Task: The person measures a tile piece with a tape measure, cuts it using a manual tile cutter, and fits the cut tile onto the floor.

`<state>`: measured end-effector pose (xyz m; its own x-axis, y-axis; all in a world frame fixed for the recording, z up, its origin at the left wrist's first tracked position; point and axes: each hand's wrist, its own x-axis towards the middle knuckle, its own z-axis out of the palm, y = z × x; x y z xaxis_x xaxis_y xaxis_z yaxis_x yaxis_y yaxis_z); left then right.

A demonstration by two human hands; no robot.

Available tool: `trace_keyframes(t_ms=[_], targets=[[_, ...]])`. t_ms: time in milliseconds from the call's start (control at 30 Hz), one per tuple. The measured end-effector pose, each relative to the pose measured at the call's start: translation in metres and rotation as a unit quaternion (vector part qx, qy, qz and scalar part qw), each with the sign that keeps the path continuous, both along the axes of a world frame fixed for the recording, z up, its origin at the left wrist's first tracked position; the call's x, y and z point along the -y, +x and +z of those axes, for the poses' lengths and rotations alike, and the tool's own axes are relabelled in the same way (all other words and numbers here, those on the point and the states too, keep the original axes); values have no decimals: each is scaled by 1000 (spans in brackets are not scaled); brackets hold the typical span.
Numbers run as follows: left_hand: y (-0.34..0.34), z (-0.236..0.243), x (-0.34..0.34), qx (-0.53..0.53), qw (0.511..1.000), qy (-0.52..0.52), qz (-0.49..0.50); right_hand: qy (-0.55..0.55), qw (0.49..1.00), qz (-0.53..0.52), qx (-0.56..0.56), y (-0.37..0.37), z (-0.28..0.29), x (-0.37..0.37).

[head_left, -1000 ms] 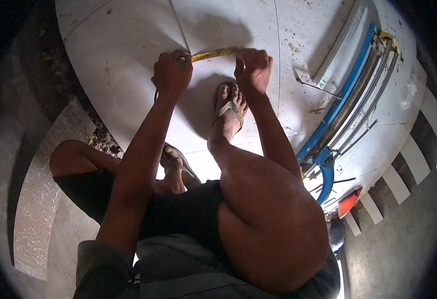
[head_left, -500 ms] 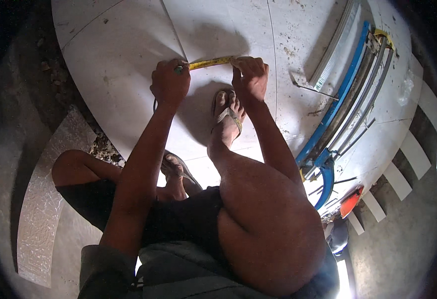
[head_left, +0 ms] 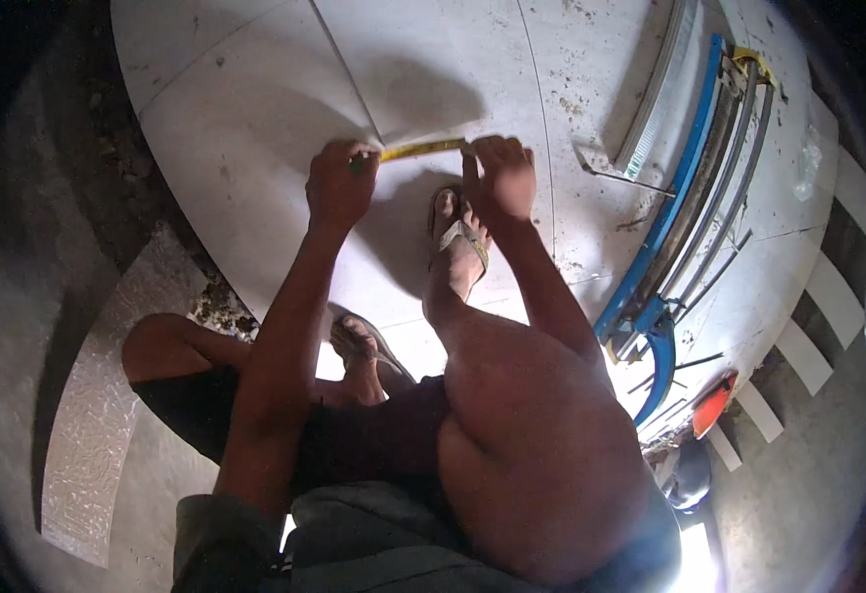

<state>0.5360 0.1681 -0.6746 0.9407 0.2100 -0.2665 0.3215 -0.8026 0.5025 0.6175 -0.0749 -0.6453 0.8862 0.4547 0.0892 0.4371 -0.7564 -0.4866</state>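
A short yellow measuring tape blade point(head_left: 423, 149) stretches between my two hands, just above the pale tiled floor point(head_left: 255, 148). My left hand point(head_left: 342, 186) is closed around its left end. Something small and green point(head_left: 357, 166) shows at those fingers, too little of it to name. At the other end, my right hand point(head_left: 504, 178) pinches the tape, its fingers slightly blurred. The tape's case cannot be made out. A thin dark seam in the tiles runs up from beside my left hand. My sandalled right foot point(head_left: 460, 242) rests just below the tape.
To the right lies a long blue manual tile cutter point(head_left: 690, 168) with metal rails. A pale ridged strip point(head_left: 655, 99) and a thin metal rod are beside it. An orange object point(head_left: 714, 405) sits lower right, near several white strips point(head_left: 803, 356). At left lies a textured tile point(head_left: 92, 445).
The whole view has shifted a little, so the floor, cutter and hands appear slightly lower. Both hands keep their grip, and the length of tape between them looks about the same.
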Motion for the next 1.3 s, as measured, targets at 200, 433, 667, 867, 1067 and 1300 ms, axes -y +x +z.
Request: trace_keyframes(t_ms=[200, 433, 667, 867, 1067, 1300], targets=[[-23, 47, -59, -77, 961, -264, 25, 143, 986, 35, -84, -18, 29, -13], [-32, 19, -84, 0, 989, -133, -66, 153, 982, -107, -40, 34, 14, -35], [-35, 27, -62, 13, 986, -158, -48, 112, 983, -110, -92, 43, 12, -53], [-2, 54, -30, 48, 997, -62, 8, 63, 981, -137, -124, 25, 17, -62], [55, 28, 42, -29, 959, -172, 225, 105, 965, -155, -183, 23, -13, -50], [102, 15, -6, -137, 827, -338, 429, 55, 902, -233, -359, 71, 10, -59]])
